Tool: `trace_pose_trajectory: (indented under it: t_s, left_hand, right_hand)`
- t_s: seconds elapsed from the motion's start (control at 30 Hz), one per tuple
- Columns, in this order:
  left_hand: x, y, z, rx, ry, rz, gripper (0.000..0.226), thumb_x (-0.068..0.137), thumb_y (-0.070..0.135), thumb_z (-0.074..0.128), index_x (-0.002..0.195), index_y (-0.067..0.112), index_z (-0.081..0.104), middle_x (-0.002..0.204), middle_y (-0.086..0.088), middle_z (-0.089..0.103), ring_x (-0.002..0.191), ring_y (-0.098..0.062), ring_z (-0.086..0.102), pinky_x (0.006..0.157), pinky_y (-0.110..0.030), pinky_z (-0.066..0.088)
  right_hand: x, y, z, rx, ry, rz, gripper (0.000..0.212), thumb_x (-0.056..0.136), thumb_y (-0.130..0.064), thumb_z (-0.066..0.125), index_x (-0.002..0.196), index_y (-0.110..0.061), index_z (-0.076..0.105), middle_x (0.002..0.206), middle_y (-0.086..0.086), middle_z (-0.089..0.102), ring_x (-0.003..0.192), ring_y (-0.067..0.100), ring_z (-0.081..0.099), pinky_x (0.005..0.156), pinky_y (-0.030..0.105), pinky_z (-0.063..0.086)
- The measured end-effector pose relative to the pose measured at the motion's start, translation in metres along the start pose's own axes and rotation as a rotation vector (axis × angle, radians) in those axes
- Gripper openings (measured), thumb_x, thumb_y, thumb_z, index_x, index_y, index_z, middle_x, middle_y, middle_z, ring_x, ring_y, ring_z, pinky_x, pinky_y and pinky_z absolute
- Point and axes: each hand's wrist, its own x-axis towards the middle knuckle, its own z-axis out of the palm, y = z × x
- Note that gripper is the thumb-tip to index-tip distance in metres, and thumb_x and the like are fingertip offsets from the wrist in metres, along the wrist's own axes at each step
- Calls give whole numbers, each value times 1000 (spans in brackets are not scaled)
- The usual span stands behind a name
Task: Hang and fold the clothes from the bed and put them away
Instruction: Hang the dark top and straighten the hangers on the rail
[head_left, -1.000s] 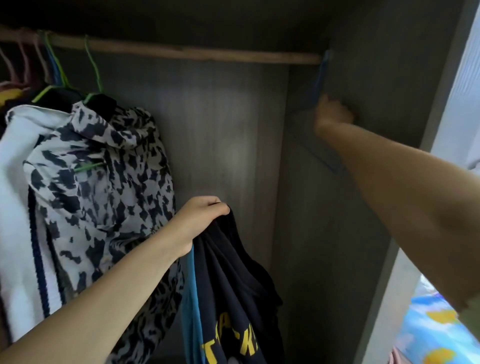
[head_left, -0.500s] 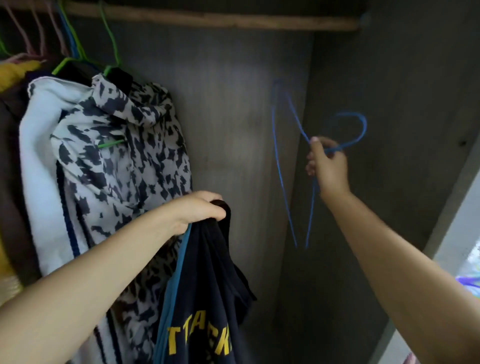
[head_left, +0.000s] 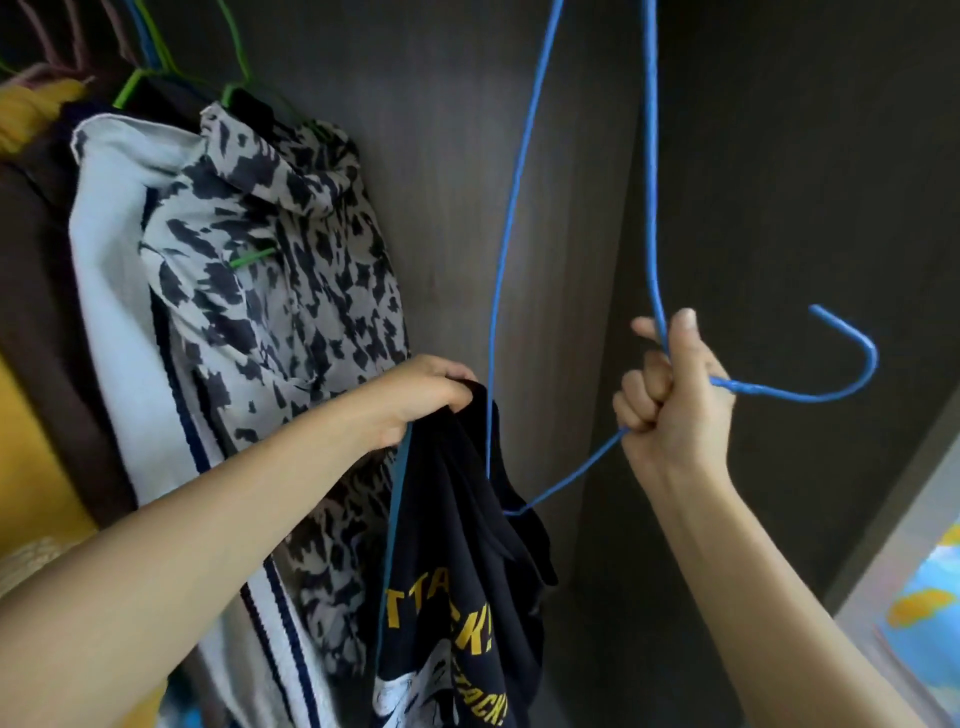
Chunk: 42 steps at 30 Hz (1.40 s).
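My left hand (head_left: 421, 395) grips the top of a dark navy T-shirt (head_left: 457, 597) with yellow lettering and a teal edge; the shirt hangs down inside the wardrobe. To its right, my right hand (head_left: 670, 400) is closed around the neck of a blue wire hanger (head_left: 506, 249). The hanger is turned so that its hook points right and its long sides run up out of view. One lower corner of the hanger touches the shirt just below my left hand.
On the left hang a black-and-grey patterned garment (head_left: 270, 270) on a green hanger, a white garment with navy stripes (head_left: 119, 260), and brown and yellow clothes. The dark wardrobe back wall (head_left: 447, 156) and right side panel (head_left: 779, 208) enclose the space. A colourful bedsheet (head_left: 919, 613) shows at lower right.
My right hand took the blue hanger off the rail, brought it down and toward the shirt, and turned it. The view has dropped, so the rail is out of sight.
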Motion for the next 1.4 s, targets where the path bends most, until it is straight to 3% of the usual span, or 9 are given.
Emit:
trace_pose_trajectory:
  t_s: [0.17, 0.3, 0.5, 0.63, 0.87, 1.0, 1.1, 1.23, 1.4]
  left_hand:
    - [8, 11, -36, 23, 195, 81, 36, 82, -11, 47, 71, 18, 66, 72, -2, 63, 74, -18, 58, 64, -23, 44]
    - [24, -18, -68, 427, 370, 76, 23, 86, -1, 56, 85, 17, 70, 88, -1, 65, 81, -16, 58, 72, -24, 45]
    - [39, -45, -51, 407, 339, -18, 19, 87, 2, 56, 83, 18, 65, 90, -6, 62, 76, -17, 56, 67, -24, 45]
    - [40, -24, -21, 387, 230, 149, 30, 86, -2, 52, 68, 21, 61, 75, -1, 62, 63, -14, 58, 43, -17, 46]
    - [37, -6, 4, 133, 59, 203, 23, 90, -9, 47, 92, 6, 65, 81, -8, 56, 68, -12, 55, 57, -20, 53]
    - [16, 9, -5, -145, 101, 238, 30, 98, 16, 51, 128, 11, 54, 110, -3, 58, 102, -12, 55, 93, -21, 47]
    - [-21, 34, -3, -99, 30, 391, 34, 99, 35, 46, 130, 23, 53, 117, 14, 56, 99, 10, 50, 73, 7, 33]
    - [-65, 61, -10, -235, -159, 473, 33, 86, 66, 47, 114, 49, 52, 106, 41, 51, 101, 26, 43, 90, -5, 31]
    - [-71, 96, -72, -454, 180, 469, 61, 73, 16, 61, 132, 24, 48, 60, 15, 62, 67, -4, 61, 56, -21, 42]
  right_hand:
    - [-22, 35, -17, -357, -98, 165, 34, 83, -39, 55, 77, -12, 73, 44, -7, 20, 35, 5, 16, 41, 16, 11]
    - [-21, 15, -37, -819, -367, 396, 30, 98, -29, 47, 96, -14, 74, 46, -5, 20, 37, 7, 17, 38, 17, 13]
    - [-16, -16, -27, -1492, -565, 684, 35, 100, -31, 46, 75, -12, 60, 53, 4, 32, 43, 18, 30, 40, 23, 26]
    - [0, -32, -13, -1099, -341, 666, 29, 100, -21, 46, 95, -3, 68, 47, -5, 25, 37, 7, 21, 34, 15, 18]
    - [16, -14, 30, -838, -303, 840, 17, 99, -2, 38, 104, -8, 53, 53, -3, 28, 41, 4, 23, 38, 14, 17]
    - [54, -32, 66, -572, -159, 625, 26, 98, 5, 33, 95, -6, 57, 64, 6, 51, 48, 12, 55, 44, 20, 48]
    - [81, -28, 108, -609, -177, 531, 28, 97, 9, 29, 110, -3, 51, 92, 18, 61, 83, 27, 69, 64, 29, 54]
    - [110, -12, 183, -800, -328, 332, 39, 95, 11, 38, 133, 0, 40, 114, 23, 62, 95, 28, 65, 69, 30, 52]
    - [139, 0, 273, -941, -438, -9, 42, 91, 2, 56, 131, 6, 44, 121, 28, 60, 110, 34, 62, 84, 44, 54]
